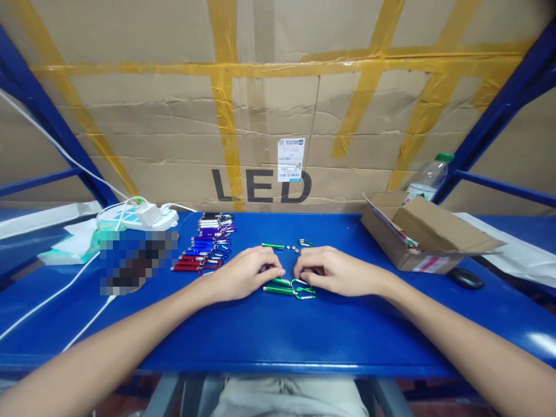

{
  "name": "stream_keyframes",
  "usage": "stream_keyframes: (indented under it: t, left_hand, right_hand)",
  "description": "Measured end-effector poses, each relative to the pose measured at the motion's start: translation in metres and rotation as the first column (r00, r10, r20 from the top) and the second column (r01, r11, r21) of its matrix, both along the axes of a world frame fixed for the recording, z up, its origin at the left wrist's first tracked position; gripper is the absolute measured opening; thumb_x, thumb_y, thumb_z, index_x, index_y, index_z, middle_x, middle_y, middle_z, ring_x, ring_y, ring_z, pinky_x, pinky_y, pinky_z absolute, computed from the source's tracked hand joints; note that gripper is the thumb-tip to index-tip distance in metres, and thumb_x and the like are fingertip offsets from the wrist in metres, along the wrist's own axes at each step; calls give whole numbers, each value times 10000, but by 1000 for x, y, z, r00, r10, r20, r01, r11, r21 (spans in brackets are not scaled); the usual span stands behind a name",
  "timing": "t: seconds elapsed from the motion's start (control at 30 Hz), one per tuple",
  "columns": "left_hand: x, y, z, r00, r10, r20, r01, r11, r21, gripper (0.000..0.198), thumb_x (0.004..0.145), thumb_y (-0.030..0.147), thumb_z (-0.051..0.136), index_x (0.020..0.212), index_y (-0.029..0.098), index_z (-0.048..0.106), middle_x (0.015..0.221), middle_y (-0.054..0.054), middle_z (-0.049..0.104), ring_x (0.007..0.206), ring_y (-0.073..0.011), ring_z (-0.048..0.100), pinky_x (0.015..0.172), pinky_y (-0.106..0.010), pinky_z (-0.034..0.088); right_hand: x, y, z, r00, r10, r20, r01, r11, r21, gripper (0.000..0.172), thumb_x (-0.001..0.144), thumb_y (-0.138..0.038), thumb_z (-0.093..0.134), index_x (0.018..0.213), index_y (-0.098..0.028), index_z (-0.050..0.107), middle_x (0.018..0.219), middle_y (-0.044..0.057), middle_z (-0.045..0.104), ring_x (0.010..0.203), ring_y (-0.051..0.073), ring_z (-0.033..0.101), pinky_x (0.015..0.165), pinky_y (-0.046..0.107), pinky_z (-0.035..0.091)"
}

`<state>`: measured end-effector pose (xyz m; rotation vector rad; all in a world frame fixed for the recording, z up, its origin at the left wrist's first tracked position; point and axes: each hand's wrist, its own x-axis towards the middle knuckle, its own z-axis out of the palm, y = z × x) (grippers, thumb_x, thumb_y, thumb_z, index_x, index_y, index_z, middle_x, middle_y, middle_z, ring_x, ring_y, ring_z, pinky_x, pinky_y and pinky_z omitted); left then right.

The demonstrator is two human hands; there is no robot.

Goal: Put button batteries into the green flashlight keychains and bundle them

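My left hand [249,273] is closed, thumb and forefinger tips meeting; what they pinch, if anything, is too small to make out. Opposite it, the fingers of my right hand [328,270] curl inward and hide whatever is under them. Just below the fingertips of both hands lies a small green flashlight [282,282] with a green carabiner clip partly covered by my right fingers. A second green flashlight [279,291] with its carabiner [306,293] lies nearer me. Beyond my hands are a green tube [273,246], several button cells [293,248] and a loose green carabiner [304,242].
Left of my hands, several flashlights [204,253] in red, blue, purple, silver and black lie in a column. Farther left are a power strip [163,220], white cables and a blurred-out object [139,263]. An open cardboard box [391,249], mouse [465,278] and bottle [428,179] stand right.
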<state>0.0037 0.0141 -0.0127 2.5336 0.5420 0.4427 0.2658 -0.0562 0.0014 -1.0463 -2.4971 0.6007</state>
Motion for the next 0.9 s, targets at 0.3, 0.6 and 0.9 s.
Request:
stream_keyframes:
  t: [0.3, 0.6, 0.9]
  left_hand:
    - [-3, 1, 3, 994, 100, 54, -108, 982, 154, 300, 1146, 337, 491, 1288, 198, 717, 1270, -93, 719, 1182, -255, 635, 1079, -388, 474]
    - [-8, 16, -15, 976, 193, -106, -138, 911, 388, 399, 1153, 282, 465, 1528, 223, 587, 1510, -92, 661, 1318, -320, 541, 1107, -482, 443]
    - [-9, 17, -12, 972, 213, -98, -156, 899, 409, 248, 1105, 294, 587, 1293, 181, 702, 1178, -106, 723, 1093, -294, 603, 960, -420, 476]
  right_hand:
    - [11, 10, -14, 969, -239, 68, 209, 932, 297, 317, 1112, -225, 478, 1354, -203, 681, 1153, 127, 689, 1079, 289, 640, 972, 444, 524]
    - [6, 10, -25, 937, -273, 219, 201, 932, 303, 455, 1153, -289, 405, 1565, -237, 590, 1197, 156, 619, 1019, 302, 572, 956, 522, 521]
    - [2, 5, -14, 983, -139, 122, 106, 963, 247, 158, 1132, -259, 528, 1163, -217, 677, 1168, 101, 634, 1058, 269, 566, 969, 439, 474]
